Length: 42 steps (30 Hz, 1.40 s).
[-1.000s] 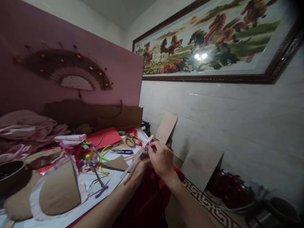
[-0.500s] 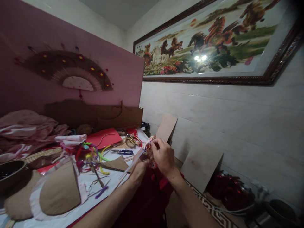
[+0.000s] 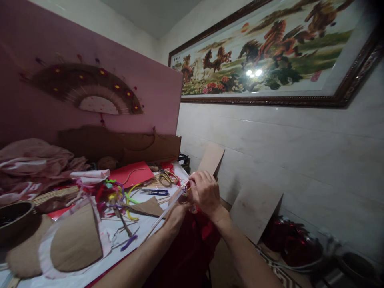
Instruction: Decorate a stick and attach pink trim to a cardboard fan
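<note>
Head view: the left hand (image 3: 177,216) grips the near side of a small patterned piece (image 3: 185,189) by the desk's (image 3: 144,227) right edge; the right hand (image 3: 207,195) pinches its right side. A long pale strip (image 3: 169,209) slants near and left, closer to the left hand.

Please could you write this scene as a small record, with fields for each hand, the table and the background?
Left hand: holding a small patterned piece, fingers mostly hidden
Right hand: fingertips at the same piece, exact grip unclear
Beside left hand: pale strip
Table: blue snips, red sheet, brown half-round piece
Behind table: pink board bearing a fan-shaped piece
Wall: framed horse picture
</note>
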Tool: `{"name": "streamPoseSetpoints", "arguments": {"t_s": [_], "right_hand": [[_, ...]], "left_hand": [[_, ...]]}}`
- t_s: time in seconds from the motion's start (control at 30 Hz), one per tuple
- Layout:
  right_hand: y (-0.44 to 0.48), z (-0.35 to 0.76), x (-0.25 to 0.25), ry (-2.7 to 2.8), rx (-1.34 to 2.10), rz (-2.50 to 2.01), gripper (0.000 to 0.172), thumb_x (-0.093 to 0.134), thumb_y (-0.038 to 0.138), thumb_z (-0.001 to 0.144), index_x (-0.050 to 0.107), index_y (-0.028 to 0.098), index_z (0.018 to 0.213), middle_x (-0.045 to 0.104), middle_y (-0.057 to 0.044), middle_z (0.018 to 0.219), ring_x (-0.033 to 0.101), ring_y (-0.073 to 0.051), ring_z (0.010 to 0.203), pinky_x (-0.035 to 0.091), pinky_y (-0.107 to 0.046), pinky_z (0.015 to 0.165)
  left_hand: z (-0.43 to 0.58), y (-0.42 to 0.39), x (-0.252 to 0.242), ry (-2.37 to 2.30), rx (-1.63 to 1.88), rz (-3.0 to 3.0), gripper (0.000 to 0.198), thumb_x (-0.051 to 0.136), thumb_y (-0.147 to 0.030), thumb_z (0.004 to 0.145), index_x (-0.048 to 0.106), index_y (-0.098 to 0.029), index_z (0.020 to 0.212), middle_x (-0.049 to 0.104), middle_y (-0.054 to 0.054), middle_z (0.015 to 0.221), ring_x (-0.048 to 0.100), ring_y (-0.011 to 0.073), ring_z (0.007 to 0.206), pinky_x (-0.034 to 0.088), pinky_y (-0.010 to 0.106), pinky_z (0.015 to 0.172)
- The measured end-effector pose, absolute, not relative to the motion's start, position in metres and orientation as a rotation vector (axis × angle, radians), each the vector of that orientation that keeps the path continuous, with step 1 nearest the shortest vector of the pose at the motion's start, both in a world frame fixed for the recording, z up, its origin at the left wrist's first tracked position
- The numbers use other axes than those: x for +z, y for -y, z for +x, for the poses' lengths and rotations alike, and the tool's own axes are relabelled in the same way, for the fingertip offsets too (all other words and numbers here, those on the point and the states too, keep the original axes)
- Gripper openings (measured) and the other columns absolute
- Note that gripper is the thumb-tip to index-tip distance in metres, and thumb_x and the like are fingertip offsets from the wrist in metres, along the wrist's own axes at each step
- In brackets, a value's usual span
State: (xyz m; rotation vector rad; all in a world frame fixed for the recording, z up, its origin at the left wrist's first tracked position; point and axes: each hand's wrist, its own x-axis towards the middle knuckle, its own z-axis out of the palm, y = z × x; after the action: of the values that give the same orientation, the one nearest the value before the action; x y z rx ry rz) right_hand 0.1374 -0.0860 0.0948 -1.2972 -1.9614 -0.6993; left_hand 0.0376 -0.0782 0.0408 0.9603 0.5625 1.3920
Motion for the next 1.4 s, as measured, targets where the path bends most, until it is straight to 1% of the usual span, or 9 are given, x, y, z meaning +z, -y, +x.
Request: {"name": "streamPoseSetpoints", "arguments": {"t_s": [0.13, 0.27, 0.43, 0.73, 0.87, 1.03, 1.23, 1.33, 1.4], "right_hand": [[0.079, 0.142, 0.091, 1.792, -0.598, -1.324, 0.011, 0.047, 0.02, 0.088, 0.057, 0.016, 0.085, 0.059, -0.008, 0.084, 0.051, -0.022, 0.083, 0.038, -0.033, 0.075], [0.075, 0.149, 0.088, 1.641, -0.505, -1.311, 0.016, 0.043, 0.021, 0.09, 0.057, 0.017, 0.085, 0.059, -0.008, 0.083, 0.052, -0.022, 0.083, 0.039, -0.032, 0.074], [0.08, 0.149, 0.088, 1.957, -0.387, -1.13, 0.018, 0.045, 0.012, 0.087, 0.061, 0.019, 0.088, 0.06, -0.006, 0.088, 0.051, -0.02, 0.087, 0.039, -0.031, 0.077], [0.082, 0.146, 0.097, 2.123, -0.599, -1.063, 0.008, 0.054, 0.016, 0.079, 0.061, 0.019, 0.08, 0.06, -0.006, 0.086, 0.048, -0.022, 0.085, 0.036, -0.034, 0.077], [0.081, 0.143, 0.098, 2.017, -0.667, -1.187, 0.009, 0.047, 0.016, 0.081, 0.056, 0.016, 0.078, 0.058, -0.009, 0.08, 0.047, -0.024, 0.08, 0.036, -0.037, 0.075], [0.079, 0.146, 0.094, 1.714, -0.373, -1.161, 0.011, 0.043, 0.016, 0.085, 0.053, 0.018, 0.08, 0.057, -0.006, 0.077, 0.052, -0.021, 0.076, 0.04, -0.032, 0.07], [0.083, 0.148, 0.1, 1.723, -0.172, -1.038, 0.015, 0.046, 0.012, 0.081, 0.059, 0.019, 0.079, 0.062, -0.005, 0.077, 0.057, -0.019, 0.078, 0.043, -0.028, 0.071], [0.084, 0.148, 0.102, 1.672, -0.132, -1.084, 0.014, 0.047, 0.019, 0.084, 0.059, 0.018, 0.078, 0.064, -0.006, 0.076, 0.058, -0.019, 0.075, 0.042, -0.027, 0.068], [0.083, 0.15, 0.1, 1.618, -0.108, -1.171, 0.02, 0.042, 0.025, 0.088, 0.058, 0.018, 0.077, 0.064, -0.005, 0.072, 0.059, -0.017, 0.069, 0.041, -0.025, 0.062]], "left_hand": [[0.039, 0.078, 0.041, -0.577, 1.422, 1.006, 0.021, 0.068, -0.013, 0.048, 0.068, -0.017, 0.069, 0.069, 0.003, 0.075, 0.06, 0.0214, 0.074, 0.044, 0.034, 0.076], [0.038, 0.076, 0.037, -0.588, 1.408, 1.007, 0.025, 0.069, -0.013, 0.049, 0.069, -0.017, 0.073, 0.069, 0.004, 0.076, 0.059, 0.0209, 0.075, 0.044, 0.033, 0.077], [0.037, 0.073, 0.034, -0.604, 1.418, 1.013, 0.024, 0.07, -0.014, 0.049, 0.068, -0.016, 0.073, 0.068, 0.004, 0.073, 0.059, 0.0212, 0.073, 0.044, 0.032, 0.073], [0.039, 0.076, 0.036, -0.584, 1.48, 1.103, 0.02, 0.061, -0.006, 0.047, 0.062, -0.017, 0.065, 0.06, -0.002, 0.063, 0.052, 0.0153, 0.062, 0.042, 0.026, 0.061], [0.04, 0.075, 0.035, -0.568, 1.478, 1.139, 0.029, 0.063, -0.007, 0.05, 0.066, -0.018, 0.076, 0.065, -0.001, 0.074, 0.055, 0.0156, 0.067, 0.042, 0.026, 0.065], [0.039, 0.074, 0.031, -0.571, 1.455, 1.129, 0.035, 0.064, -0.008, 0.054, 0.067, -0.019, 0.087, 0.067, 0.0, 0.077, 0.056, 0.0154, 0.068, 0.043, 0.026, 0.067], [0.037, 0.076, 0.033, -0.571, 1.435, 1.06, 0.027, 0.068, -0.01, 0.054, 0.068, -0.018, 0.08, 0.067, 0.0, 0.073, 0.058, 0.0159, 0.069, 0.045, 0.026, 0.067], [0.037, 0.076, 0.034, -0.58, 1.43, 0.976, 0.024, 0.073, -0.015, 0.051, 0.067, -0.017, 0.075, 0.066, 0.001, 0.07, 0.059, 0.0163, 0.068, 0.046, 0.027, 0.067], [0.036, 0.074, 0.032, -0.601, 1.419, 0.895, 0.027, 0.076, -0.019, 0.049, 0.066, -0.016, 0.074, 0.065, 0.001, 0.068, 0.059, 0.016, 0.065, 0.046, 0.027, 0.062]]}}
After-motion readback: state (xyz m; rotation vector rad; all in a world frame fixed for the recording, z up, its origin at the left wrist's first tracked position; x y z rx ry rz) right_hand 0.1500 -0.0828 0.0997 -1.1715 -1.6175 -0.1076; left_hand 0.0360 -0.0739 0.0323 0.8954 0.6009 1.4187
